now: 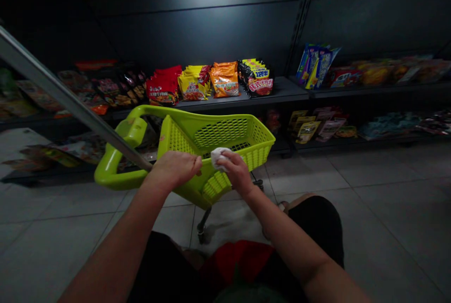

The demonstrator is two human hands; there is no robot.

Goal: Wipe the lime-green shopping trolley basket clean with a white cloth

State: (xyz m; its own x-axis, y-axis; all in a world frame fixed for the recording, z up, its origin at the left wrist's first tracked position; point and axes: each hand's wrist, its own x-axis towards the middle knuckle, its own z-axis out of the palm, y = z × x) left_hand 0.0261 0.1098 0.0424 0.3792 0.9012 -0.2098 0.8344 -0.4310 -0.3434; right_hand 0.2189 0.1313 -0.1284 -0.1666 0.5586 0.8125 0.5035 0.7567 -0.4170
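Observation:
A lime-green plastic shopping cart (220, 132) with a mesh basket stands in front of me, its curved handle (116, 171) towards the left. My left hand (174, 169) lies curled over the near rim of the basket and seems to grip it. My right hand (237, 172) is at the basket's inner side, pinching a crumpled white tissue (220, 157) against the green plastic. The tissue is partly hidden by my fingers.
A grey metal bar (66, 98) slants across the upper left, close to the cart handle. Dark store shelves (243, 98) hold packets of instant noodles (207, 82) and snacks. Grey floor tiles (387, 199) surround the cart, which stands on small wheels (200, 232).

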